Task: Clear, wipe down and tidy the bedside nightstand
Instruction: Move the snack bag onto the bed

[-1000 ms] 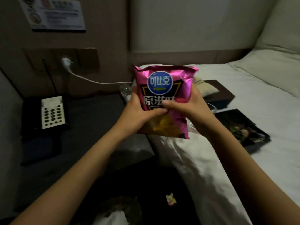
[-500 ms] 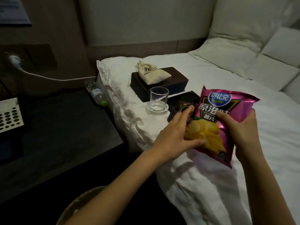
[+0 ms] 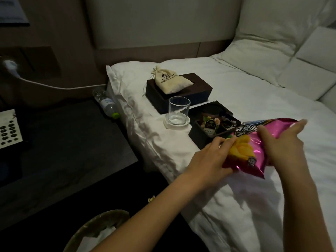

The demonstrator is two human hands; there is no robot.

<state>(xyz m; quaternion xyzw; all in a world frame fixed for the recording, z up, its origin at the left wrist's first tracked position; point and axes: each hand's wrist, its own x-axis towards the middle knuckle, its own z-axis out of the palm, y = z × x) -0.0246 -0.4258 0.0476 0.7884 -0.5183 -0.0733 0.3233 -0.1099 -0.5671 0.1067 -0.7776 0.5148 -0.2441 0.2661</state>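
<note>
A pink chip bag (image 3: 254, 153) lies tilted on the white bed (image 3: 245, 206), partly over a dark tray (image 3: 198, 135) of tea sachets. My left hand (image 3: 209, 157) grips the bag's lower left edge, thumb on its front. My right hand (image 3: 280, 140) rests on top of the bag's right side, forefinger and thumb spread out straight. The dark nightstand (image 3: 63, 146) stands to the left of the bed. On it lies a small water bottle (image 3: 107, 104) against the bedding, and a keypad phone (image 3: 9, 128) sits at the left edge.
On the bed stand a dark tissue box (image 3: 200, 91) with a cloth pouch (image 3: 169, 80) on top, and a glass (image 3: 179, 110) on a white coaster. A white plug (image 3: 9, 66) and cable run along the wall. A lined bin (image 3: 98, 231) sits below. Pillows fill the top right.
The chip bag went from upright in front of me, over the nightstand's edge, rightwards and down onto the bed. My right hand moved from holding it to lying flat on top.
</note>
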